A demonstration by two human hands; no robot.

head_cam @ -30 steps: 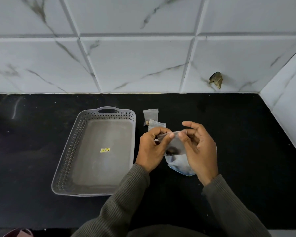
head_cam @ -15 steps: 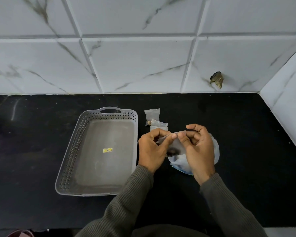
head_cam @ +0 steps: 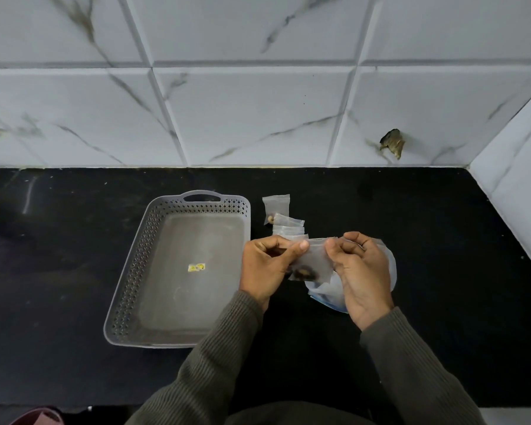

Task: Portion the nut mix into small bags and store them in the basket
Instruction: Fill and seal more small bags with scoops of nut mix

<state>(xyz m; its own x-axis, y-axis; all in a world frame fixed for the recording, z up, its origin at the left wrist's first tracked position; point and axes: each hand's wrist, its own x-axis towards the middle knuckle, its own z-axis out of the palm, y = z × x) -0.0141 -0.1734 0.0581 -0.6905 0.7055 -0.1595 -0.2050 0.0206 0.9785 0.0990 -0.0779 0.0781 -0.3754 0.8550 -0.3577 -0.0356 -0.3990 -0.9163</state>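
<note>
The black tabletop is carrying a grey basket, its long axis running away from the person. The basket is lying directly left of the left hand, which is the nearer hand. That hand and the right hand are each pinching the top edge of one small bag, stretched crosswise between them, with nuts sitting at its bottom.
</note>
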